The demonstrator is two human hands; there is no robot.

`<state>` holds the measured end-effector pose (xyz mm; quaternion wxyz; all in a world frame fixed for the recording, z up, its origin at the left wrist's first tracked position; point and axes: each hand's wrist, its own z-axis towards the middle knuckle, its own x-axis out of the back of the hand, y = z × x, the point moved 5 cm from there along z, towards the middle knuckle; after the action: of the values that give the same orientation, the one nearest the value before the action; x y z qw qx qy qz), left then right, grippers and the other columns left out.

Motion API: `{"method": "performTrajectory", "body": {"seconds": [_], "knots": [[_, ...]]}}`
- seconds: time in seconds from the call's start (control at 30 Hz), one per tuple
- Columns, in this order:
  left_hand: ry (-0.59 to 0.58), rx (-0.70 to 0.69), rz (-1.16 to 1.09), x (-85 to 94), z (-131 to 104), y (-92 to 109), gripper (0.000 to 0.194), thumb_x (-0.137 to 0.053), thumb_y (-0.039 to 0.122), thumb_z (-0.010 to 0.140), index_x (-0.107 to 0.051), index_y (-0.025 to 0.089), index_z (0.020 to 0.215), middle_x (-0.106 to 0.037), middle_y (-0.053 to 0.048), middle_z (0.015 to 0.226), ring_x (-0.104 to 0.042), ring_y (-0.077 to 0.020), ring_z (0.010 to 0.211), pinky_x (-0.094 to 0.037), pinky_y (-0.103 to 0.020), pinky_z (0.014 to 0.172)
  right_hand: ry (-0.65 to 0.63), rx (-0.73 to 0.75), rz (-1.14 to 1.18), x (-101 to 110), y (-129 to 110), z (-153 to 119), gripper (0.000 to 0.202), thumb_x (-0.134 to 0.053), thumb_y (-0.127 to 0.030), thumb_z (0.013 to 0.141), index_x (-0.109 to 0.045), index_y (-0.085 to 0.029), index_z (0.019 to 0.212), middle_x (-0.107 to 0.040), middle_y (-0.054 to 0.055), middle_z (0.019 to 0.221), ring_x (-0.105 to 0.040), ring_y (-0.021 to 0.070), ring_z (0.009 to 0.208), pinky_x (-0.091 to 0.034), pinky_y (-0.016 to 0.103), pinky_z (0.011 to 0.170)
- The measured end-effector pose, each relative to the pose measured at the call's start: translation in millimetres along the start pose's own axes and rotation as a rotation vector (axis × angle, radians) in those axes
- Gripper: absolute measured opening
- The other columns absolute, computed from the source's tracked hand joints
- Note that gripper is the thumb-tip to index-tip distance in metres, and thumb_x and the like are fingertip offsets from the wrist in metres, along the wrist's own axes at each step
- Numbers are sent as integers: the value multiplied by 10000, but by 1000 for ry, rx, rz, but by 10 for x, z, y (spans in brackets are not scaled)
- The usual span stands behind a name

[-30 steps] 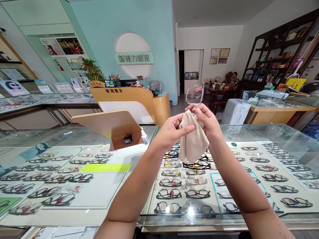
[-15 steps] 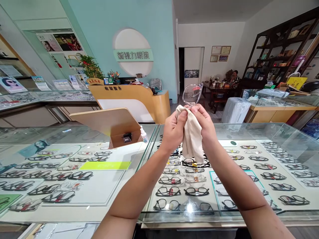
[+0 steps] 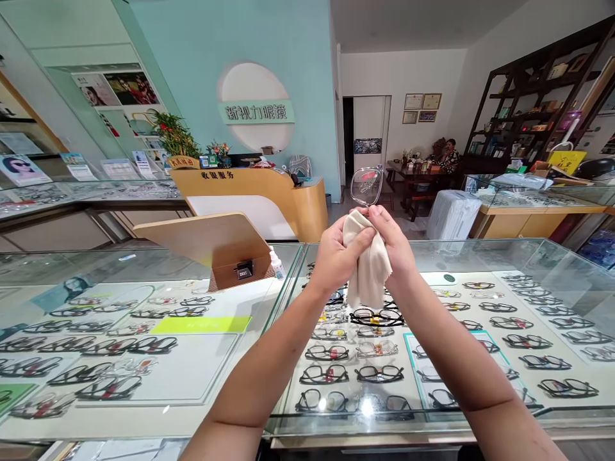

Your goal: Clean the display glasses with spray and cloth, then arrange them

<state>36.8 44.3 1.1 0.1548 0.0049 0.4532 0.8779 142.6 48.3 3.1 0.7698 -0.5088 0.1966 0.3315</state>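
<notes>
A pair of clear-framed glasses [image 3: 367, 186] stands on end above my two hands, one lens up and the other end hidden in my grip. My left hand [image 3: 340, 251] is closed on a cream cleaning cloth [image 3: 369, 282], its thumb pressing the cloth near the lower lens. Beside it, my right hand [image 3: 394, 242] pinches the glasses, fingers and thumb together at their lower part. The cloth hangs down between both palms. Both hands are held above the glass display case, close together and touching the cloth.
Under the hands, the glass case [image 3: 432, 416] holds rows of spectacles. A wooden-backed mirror stand [image 3: 206, 237] and a small white spray bottle [image 3: 276, 262] stand to the left. Farther back are a cashier counter [image 3: 312, 208], a wrapped suitcase [image 3: 451, 214] and a person [image 3: 449, 157] seated at a table.
The left thumb has shifted right and slightly down across the cloth. The cloth is bunched higher round the glasses, and its hanging end is shorter. The view has tilted slightly.
</notes>
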Motion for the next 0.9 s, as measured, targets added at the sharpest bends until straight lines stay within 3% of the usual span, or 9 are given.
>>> {"method": "performTrajectory", "body": {"seconds": [0.1, 0.17, 0.3, 0.43, 0.5, 0.63, 0.83, 0.9], "knots": [[125, -10, -18, 19, -21, -10, 599, -868, 721, 900, -829, 205, 1202, -833, -70, 1089, -749, -209, 948, -590, -290, 849, -27, 0, -33, -65, 19, -65, 463, -1039, -535, 754, -683, -268, 880, -773, -32, 999, -696, 154, 839, -630, 276, 799], [119, 8, -50, 35, -14, -2, 610, -816, 761, 927, -837, 207, 1180, -832, -65, 1049, -754, -208, 943, -584, -285, 827, -46, 6, -66, -86, -20, -87, 476, -1034, -552, 757, -668, -273, 880, -782, -27, 1031, -708, 171, 868, -638, 298, 818], [-75, 51, -82, 68, 21, 65, 608, -808, 761, 938, -846, 205, 1182, -819, -79, 1069, -764, -236, 1016, -590, -316, 879, -100, 23, -83, -87, -170, -73, 428, -1029, -513, 778, -686, -268, 854, -791, -13, 1044, -729, 180, 937, -640, 294, 876], [-303, 143, -26, 101, 11, 106, 548, -896, 645, 912, -829, 211, 1240, -794, -77, 1095, -740, -230, 972, -595, -312, 849, -103, 11, -90, -36, -251, -27, 383, -1028, -490, 777, -734, -253, 836, -776, -11, 1015, -708, 151, 881, -627, 260, 842], [-339, 146, 0, 89, 1, 106, 591, -945, 588, 878, -803, 214, 1314, -791, -86, 1162, -738, -238, 993, -601, -308, 850, -88, -2, -96, -8, -239, -6, 387, -1018, -498, 781, -725, -252, 839, -776, -7, 1036, -714, 158, 901, -629, 270, 855], [-198, 56, 2, 8, -8, 63, 643, -965, 560, 857, -767, 218, 1363, -780, -105, 1311, -743, -249, 1093, -607, -302, 903, -52, 2, -79, 4, -167, -2, 424, -1014, -513, 781, -682, -263, 862, -786, -9, 1052, -733, 177, 942, -640, 301, 901], [151, -94, 55, -17, -88, 81, 546, -846, 693, 937, -817, 209, 1186, -819, -69, 1094, -743, -216, 970, -587, -297, 860, -73, -21, -57, -89, -55, -83, 463, -1036, -528, 770, -660, -274, 863, -799, -20, 1072, -743, 184, 952, -658, 303, 897], [192, -117, 64, 21, -88, 114, 566, -778, 742, 973, -829, 206, 1149, -827, -75, 1102, -755, -231, 1030, -586, -307, 901, -92, -39, -53, -99, -52, -92, 437, -1033, -528, 785, -692, -274, 882, -799, -28, 1068, -734, 168, 916, -654, 288, 866]]}}
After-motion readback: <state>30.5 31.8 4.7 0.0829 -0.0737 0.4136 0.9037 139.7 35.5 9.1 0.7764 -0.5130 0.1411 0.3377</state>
